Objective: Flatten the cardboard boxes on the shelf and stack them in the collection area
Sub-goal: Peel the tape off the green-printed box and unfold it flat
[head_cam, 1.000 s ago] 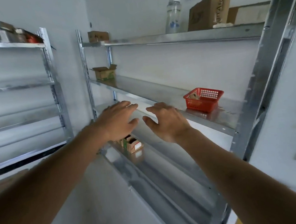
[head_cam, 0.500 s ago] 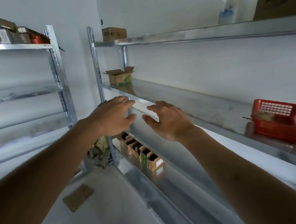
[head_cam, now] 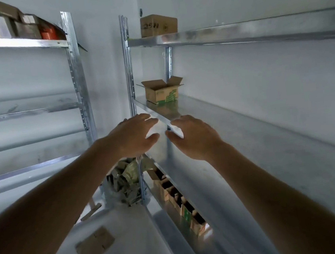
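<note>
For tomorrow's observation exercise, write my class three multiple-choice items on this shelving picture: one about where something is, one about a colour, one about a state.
1. Where is the open-topped box?
A. on the middle shelf, near its far end
B. on the floor
C. in the left hand

2. What colour is the print on that box?
A. red
B. green
C. blue

3. How are the two hands?
A. both gripping a box
B. both open, holding nothing
C. one clenched in a fist

Answers: 1 A, it sits on the shelf beyond the hands. 2 B, green marks show on its side. 3 B, the left hand and right hand reach with relaxed fingers.
</note>
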`<state>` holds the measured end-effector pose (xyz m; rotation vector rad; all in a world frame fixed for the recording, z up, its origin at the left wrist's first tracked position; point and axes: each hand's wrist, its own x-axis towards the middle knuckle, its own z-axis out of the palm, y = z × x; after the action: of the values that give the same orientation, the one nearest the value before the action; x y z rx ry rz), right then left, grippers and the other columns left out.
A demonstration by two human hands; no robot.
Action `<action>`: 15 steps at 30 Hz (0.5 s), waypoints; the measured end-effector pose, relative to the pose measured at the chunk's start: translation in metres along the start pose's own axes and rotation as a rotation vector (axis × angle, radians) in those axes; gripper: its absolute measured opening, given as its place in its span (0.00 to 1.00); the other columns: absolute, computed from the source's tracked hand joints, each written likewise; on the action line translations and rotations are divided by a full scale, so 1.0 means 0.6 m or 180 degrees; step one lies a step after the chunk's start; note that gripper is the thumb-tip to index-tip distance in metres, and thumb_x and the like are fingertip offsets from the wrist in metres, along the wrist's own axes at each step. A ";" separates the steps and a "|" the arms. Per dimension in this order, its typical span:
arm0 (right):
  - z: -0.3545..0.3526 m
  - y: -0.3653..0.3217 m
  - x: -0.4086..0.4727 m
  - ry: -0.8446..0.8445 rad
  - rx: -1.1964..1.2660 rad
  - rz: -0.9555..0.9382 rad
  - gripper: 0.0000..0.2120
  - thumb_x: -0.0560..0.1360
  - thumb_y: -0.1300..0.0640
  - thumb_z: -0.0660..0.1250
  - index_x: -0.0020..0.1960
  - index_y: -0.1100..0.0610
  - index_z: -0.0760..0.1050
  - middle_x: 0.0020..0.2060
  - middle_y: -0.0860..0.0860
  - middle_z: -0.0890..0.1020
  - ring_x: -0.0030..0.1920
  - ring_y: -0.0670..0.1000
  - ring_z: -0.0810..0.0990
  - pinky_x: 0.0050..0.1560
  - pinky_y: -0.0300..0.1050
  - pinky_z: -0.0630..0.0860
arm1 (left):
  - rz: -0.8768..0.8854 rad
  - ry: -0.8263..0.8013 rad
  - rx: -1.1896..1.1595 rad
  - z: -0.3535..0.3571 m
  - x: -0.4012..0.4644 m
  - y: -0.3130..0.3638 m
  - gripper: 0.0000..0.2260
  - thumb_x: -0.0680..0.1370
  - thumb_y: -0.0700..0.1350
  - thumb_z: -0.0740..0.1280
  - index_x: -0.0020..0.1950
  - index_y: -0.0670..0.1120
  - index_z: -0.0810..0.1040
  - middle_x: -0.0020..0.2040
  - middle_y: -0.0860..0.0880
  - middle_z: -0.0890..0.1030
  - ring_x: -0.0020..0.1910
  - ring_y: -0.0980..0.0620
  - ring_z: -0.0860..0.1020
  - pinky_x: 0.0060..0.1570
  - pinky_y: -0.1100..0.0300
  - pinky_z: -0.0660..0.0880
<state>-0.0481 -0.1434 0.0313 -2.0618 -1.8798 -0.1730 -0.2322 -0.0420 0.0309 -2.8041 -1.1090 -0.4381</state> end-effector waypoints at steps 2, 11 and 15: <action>0.031 0.001 0.074 0.0027 0.0016 0.0000 0.27 0.83 0.35 0.53 0.77 0.48 0.68 0.76 0.51 0.71 0.74 0.56 0.71 0.73 0.59 0.71 | -0.0003 -0.0011 -0.0010 0.024 0.052 -0.052 0.27 0.85 0.60 0.58 0.83 0.52 0.61 0.83 0.48 0.62 0.81 0.47 0.61 0.78 0.45 0.61; 0.186 -0.029 0.386 -0.0104 -0.0012 0.0304 0.27 0.84 0.36 0.54 0.77 0.49 0.67 0.74 0.51 0.73 0.72 0.55 0.74 0.70 0.57 0.74 | 0.0310 -0.0203 -0.0009 0.121 0.290 -0.325 0.26 0.85 0.58 0.58 0.82 0.50 0.63 0.81 0.47 0.65 0.79 0.45 0.65 0.75 0.47 0.64; 0.230 -0.027 0.499 -0.0110 -0.0059 0.0564 0.26 0.84 0.37 0.54 0.77 0.49 0.67 0.71 0.52 0.75 0.70 0.55 0.75 0.68 0.55 0.75 | 0.0579 -0.0147 -0.0117 0.154 0.404 -0.418 0.24 0.85 0.56 0.60 0.80 0.50 0.66 0.77 0.47 0.71 0.73 0.45 0.73 0.69 0.47 0.71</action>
<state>-0.0490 0.1849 0.0002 -2.2437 -1.7091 -0.1116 -0.2139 0.3180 0.0106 -2.9269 -0.8511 -0.3816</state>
